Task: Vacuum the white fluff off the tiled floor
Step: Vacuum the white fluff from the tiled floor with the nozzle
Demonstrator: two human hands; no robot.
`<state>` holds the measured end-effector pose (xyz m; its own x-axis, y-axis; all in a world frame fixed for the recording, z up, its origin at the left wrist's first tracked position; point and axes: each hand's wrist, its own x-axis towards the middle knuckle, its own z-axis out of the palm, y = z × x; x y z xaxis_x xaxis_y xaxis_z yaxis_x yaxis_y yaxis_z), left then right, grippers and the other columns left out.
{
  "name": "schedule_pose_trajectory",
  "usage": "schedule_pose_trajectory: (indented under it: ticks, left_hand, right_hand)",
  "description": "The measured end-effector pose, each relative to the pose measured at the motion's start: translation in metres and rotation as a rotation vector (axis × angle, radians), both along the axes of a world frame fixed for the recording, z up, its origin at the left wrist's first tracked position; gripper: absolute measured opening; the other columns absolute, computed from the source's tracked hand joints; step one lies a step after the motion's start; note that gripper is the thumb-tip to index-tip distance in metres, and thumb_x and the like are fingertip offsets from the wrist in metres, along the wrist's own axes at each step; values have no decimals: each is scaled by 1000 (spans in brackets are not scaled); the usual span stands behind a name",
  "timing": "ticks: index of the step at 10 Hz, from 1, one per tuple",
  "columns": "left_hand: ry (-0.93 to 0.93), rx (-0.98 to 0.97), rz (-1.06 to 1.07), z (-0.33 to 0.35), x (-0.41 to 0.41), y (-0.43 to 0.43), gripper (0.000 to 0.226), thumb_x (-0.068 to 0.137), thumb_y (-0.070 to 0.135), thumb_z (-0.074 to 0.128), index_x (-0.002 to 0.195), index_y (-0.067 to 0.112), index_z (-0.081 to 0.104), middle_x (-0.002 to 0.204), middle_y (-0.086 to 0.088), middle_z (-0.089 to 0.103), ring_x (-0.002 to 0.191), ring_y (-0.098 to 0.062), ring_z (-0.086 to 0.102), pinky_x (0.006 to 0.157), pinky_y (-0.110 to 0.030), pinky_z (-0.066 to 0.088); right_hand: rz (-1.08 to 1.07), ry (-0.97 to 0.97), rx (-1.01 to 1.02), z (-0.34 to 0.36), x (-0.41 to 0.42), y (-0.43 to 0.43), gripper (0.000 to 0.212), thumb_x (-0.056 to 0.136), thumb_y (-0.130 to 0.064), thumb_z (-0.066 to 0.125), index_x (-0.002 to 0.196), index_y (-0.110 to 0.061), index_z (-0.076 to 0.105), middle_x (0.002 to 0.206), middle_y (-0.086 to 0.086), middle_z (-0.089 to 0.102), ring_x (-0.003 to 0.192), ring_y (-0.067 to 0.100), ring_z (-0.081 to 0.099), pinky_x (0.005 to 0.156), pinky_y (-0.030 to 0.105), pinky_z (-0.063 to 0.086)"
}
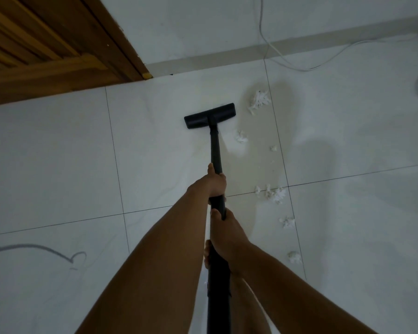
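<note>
A black vacuum wand (215,150) runs away from me to a flat black floor head (209,115) resting on the white tiled floor (58,165). My left hand (215,183) grips the wand higher up, and my right hand (223,233) grips it just below. White fluff lies to the right of the wand: a large clump (258,102) beside the head's right end, a small tuft (241,137), a cluster (273,192) on a tile joint, and further bits (287,222) trailing toward me (294,257).
A wooden door and frame (58,44) fill the upper left corner. The wall and its grey skirting (227,56) run across the top. A thin white cable (307,68) loops over the floor at upper right, and a grey cord (46,248) lies at lower left.
</note>
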<state>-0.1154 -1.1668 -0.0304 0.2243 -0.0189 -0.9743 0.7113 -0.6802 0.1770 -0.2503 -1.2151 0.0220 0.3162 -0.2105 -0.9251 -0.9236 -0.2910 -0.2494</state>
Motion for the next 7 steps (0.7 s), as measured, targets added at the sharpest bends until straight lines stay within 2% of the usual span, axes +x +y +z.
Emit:
schedule_pose_trajectory:
  ticks: [1, 2, 3, 4, 6, 7]
  left_hand:
    - [39, 15, 28, 7, 16, 2, 68, 111, 33, 31, 164, 38, -11, 116, -17, 68, 109, -30, 71, 100, -49, 59]
    - [53, 24, 1, 6, 34, 3, 66, 106, 33, 37, 164, 36, 6, 132, -21, 65, 113, -34, 71, 100, -51, 59]
    - [45, 27, -28, -13, 49, 10, 82, 82, 42, 43, 160, 42, 16, 148, -21, 55, 124, -36, 65, 103, -52, 56]
    - [49, 33, -47, -28, 58, 16, 95, 68, 44, 42, 160, 43, 17, 151, -20, 52, 131, -36, 60, 107, -52, 53]
    - [61, 21, -67, -22, 78, 19, 92, 76, 43, 43, 163, 37, 12, 154, -19, 50, 131, -35, 60, 109, -51, 52]
    - [53, 11, -74, -17, 91, 20, 81, 87, 40, 43, 163, 36, 14, 149, -20, 53, 125, -36, 64, 105, -51, 54]
  right_hand:
    - [-181, 102, 221, 95, 53, -8, 68, 82, -82, 34, 122, -29, 45, 85, 8, 67, 73, 26, 67, 77, 42, 60]
    - [-127, 139, 338, 120, 77, -22, 28, 107, -33, 32, 128, -19, 42, 67, 11, 50, 45, 18, 49, 34, 20, 48]
    - [-206, 145, 379, 125, 93, -21, 32, 107, -27, 32, 130, -8, 46, 67, 10, 50, 46, 17, 49, 29, 14, 41]
    - [-266, 210, 377, 131, 105, -10, 35, 106, -27, 34, 130, -6, 50, 73, 10, 53, 49, 17, 51, 31, 14, 43]
    - [-321, 248, 381, 139, 128, -5, 34, 106, -27, 35, 131, -7, 48, 78, 12, 53, 53, 20, 51, 29, 19, 44]
    - [-349, 259, 389, 140, 141, -2, 34, 106, -28, 34, 129, -7, 48, 73, 11, 51, 51, 20, 50, 30, 20, 45]
